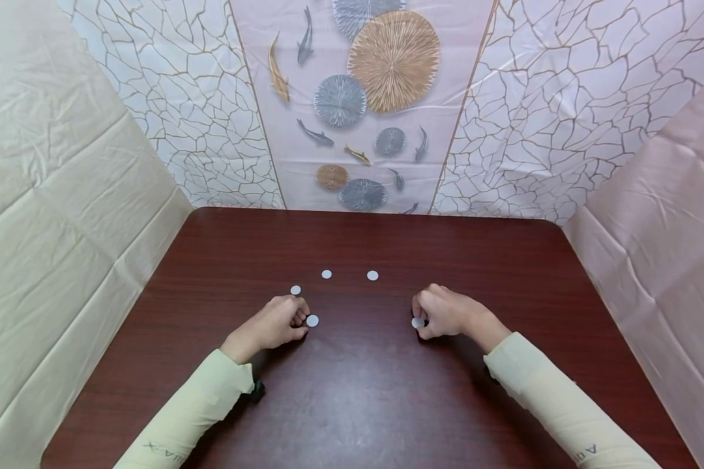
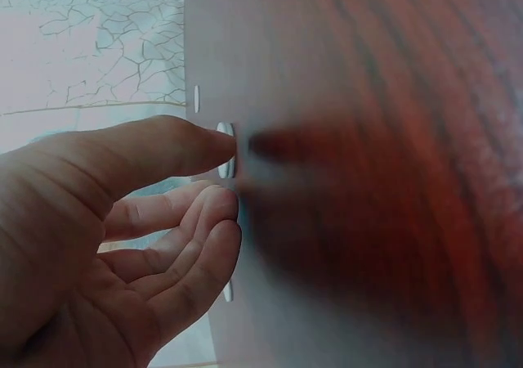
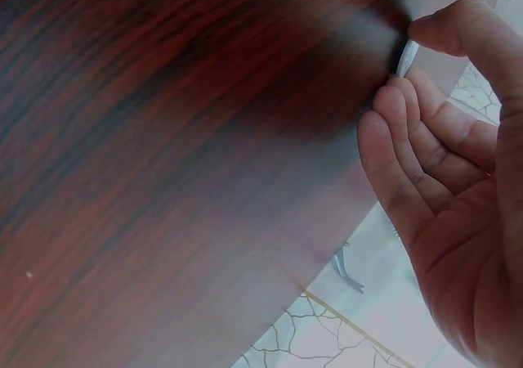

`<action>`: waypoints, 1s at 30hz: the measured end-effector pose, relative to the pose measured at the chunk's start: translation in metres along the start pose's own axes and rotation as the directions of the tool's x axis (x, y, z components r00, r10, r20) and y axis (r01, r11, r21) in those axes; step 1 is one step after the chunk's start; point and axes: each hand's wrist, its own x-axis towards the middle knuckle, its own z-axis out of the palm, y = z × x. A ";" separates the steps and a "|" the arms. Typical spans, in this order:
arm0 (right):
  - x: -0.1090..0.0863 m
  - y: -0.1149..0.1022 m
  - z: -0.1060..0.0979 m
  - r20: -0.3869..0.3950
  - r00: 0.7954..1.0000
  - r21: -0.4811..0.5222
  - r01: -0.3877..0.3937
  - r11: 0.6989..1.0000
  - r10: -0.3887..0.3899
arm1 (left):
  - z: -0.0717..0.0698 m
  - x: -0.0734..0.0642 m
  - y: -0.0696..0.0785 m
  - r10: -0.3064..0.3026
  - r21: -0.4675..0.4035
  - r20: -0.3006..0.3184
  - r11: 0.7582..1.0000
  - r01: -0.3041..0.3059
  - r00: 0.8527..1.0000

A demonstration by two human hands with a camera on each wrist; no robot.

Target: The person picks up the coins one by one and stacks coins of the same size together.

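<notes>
My left hand (image 1: 276, 322) is low over the left part of the table, fingers curved and thumb apart from them. A small white disc (image 1: 312, 320) lies right at its fingertips. In the left wrist view, the thumb partly covers white discs (image 2: 226, 172); whether it touches one I cannot tell. Another white disc (image 1: 296, 290) sits just beyond that hand's knuckles. On the right, my right hand (image 1: 446, 312) pinches a white disc (image 1: 418, 322) by its edges, close to the tabletop. The right wrist view shows this disc (image 3: 407, 57) between thumb and fingertips.
Two more white discs, one left of centre (image 1: 326, 274) and one right of it (image 1: 373, 275), lie farther back on the dark brown table (image 1: 340, 404). Patterned cloth (image 1: 358, 117) hangs behind the table, and pale cloth walls (image 1: 64, 215) flank both sides.
</notes>
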 end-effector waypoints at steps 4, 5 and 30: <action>0.001 0.001 0.001 -0.010 1.000 -0.001 0.014 1.000 -0.014 | -0.006 0.001 0.002 0.020 0.014 0.005 1.000 -0.020 1.000; 0.001 0.001 0.001 -0.012 1.000 -0.003 0.021 1.000 -0.021 | -0.007 0.001 0.003 0.023 0.017 0.004 1.000 -0.023 1.000; -0.001 0.006 0.000 -0.001 1.000 0.035 0.013 0.999 -0.013 | -0.031 0.070 0.042 0.073 0.113 0.046 0.990 -0.078 0.996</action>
